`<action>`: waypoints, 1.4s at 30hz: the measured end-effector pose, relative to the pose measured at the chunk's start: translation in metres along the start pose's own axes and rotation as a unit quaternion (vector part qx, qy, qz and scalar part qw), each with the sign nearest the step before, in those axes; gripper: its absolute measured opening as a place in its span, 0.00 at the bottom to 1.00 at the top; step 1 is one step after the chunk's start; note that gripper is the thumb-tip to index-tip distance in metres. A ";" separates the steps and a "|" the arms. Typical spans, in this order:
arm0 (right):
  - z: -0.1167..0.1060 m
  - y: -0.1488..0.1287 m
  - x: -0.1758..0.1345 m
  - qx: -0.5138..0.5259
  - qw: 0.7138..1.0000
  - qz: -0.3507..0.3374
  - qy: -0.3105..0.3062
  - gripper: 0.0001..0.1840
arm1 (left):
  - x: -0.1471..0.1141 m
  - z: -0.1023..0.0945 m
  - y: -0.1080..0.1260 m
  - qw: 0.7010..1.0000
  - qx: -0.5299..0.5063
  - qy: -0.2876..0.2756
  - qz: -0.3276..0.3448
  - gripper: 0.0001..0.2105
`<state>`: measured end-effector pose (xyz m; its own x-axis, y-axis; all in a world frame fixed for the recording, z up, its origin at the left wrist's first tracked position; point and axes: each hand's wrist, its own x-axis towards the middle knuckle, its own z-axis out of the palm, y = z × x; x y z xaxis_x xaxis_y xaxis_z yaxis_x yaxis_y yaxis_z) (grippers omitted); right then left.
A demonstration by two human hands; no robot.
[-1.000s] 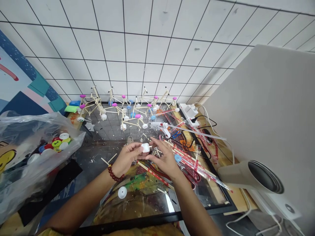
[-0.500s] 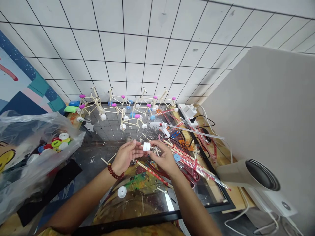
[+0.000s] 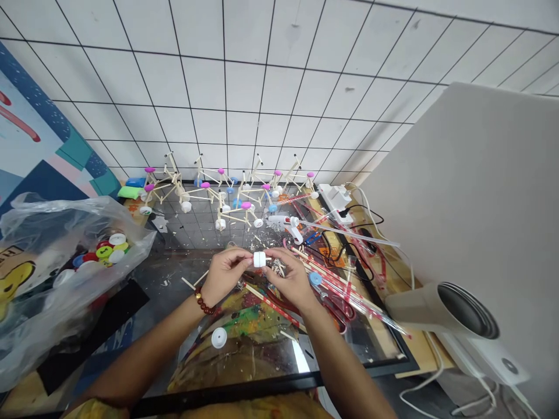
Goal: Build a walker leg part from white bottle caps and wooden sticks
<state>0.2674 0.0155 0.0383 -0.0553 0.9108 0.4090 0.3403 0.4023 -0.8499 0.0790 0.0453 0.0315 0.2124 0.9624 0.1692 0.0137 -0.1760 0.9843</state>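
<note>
Between both hands, above the dark glass tabletop, is a pair of white plastic wheels [image 3: 259,259] set face to face on a thin wooden stick. My left hand [image 3: 227,269] pinches it from the left, thumb and fingers closed at that side. On the other side my right hand [image 3: 286,273] grips the wheels with thumb below and fingers above; a bit of stick pokes out there. A loose white wheel [image 3: 219,337] lies flat nearer to me, and a blue wheel [image 3: 315,279] rests right of my right hand.
Several small stick-built bicycles [image 3: 244,206] stand along the tiled wall. A white glue gun [image 3: 285,222] lies before them. Red-patterned packs of sticks [image 3: 336,285] and red-handled pliers [image 3: 340,311] are at right. A plastic bag [image 3: 87,279] of coloured wheels sits left, a beige cup [image 3: 437,311] far right.
My left fingers, stretched out beside the wheels before, have closed in to pinch at their left side. My right hand keeps its hold. The view has shifted slightly.
</note>
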 end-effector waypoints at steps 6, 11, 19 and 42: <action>-0.002 0.006 -0.002 0.000 1.000 0.013 0.006 0.09 | -0.001 -0.002 0.001 0.999 0.020 0.025 -0.017 0.06; -0.005 -0.002 0.000 -0.068 0.997 -0.024 0.021 0.04 | -0.004 0.002 0.007 0.999 0.045 0.023 0.016 0.06; -0.008 -0.007 0.001 -0.076 0.995 -0.041 0.042 0.05 | -0.006 0.003 0.005 1.000 -0.003 0.001 -0.011 0.06; -0.005 -0.004 -0.003 -0.068 0.997 -0.010 0.024 0.09 | -0.017 0.014 0.012 0.998 -0.062 -0.001 -0.015 0.09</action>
<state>0.2710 0.0110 0.0425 -0.0204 0.8959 0.4438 0.4631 0.4019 -0.7900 0.0890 0.0242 0.0395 0.2150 0.9665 0.1403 -0.1010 -0.1209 0.9875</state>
